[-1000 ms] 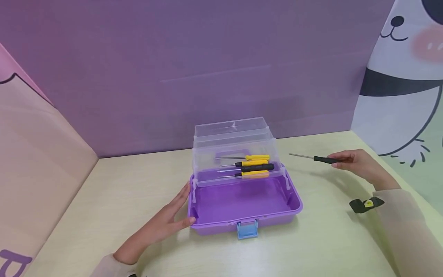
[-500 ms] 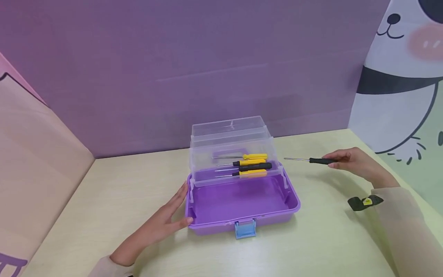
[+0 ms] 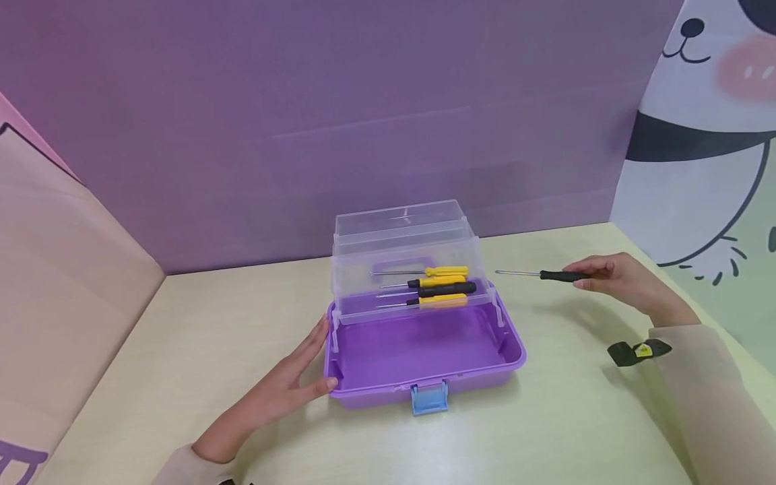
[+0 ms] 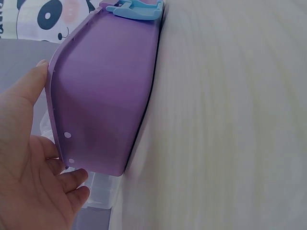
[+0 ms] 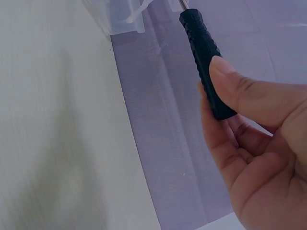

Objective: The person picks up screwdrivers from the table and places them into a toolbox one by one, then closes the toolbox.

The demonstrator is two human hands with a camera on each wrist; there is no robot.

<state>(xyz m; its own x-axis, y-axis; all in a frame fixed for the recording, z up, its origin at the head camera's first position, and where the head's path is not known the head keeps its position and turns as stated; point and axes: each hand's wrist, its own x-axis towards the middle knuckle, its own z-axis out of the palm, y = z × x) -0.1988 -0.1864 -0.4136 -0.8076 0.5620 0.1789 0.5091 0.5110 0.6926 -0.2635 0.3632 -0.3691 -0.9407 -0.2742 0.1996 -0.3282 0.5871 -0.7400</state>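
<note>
A purple toolbox (image 3: pixel 424 387) stands on the table, its translucent lid raised behind it. My left hand (image 3: pixel 291 384) rests against the toolbox's left end, thumb and fingers spread along the rim. In the left wrist view, the hand (image 4: pixel 36 158) touches the edge of the purple wall. Several screwdrivers with yellow or black handles lie in the clear tray (image 3: pixel 364 311), a yellow screwdriver (image 3: pixel 447 271) at the back. Right of the toolbox, my right hand (image 3: pixel 624 283) pinches a black-handled screwdriver (image 3: pixel 558 275) above the table, its tip pointing left. The right wrist view shows thumb and fingers on the handle (image 5: pixel 201 48).
A blue latch (image 3: pixel 429 399) hangs at the toolbox's front. Behind the table (image 3: pixel 242 323) rises a purple backdrop (image 3: pixel 303 135). At the right is a panel with a panda drawing (image 3: pixel 685 202), at the left a pale panel (image 3: pixel 54 283).
The view has shifted slightly. My right hand has brought the screwdriver a little nearer to the toolbox. The left hand stays against the toolbox.
</note>
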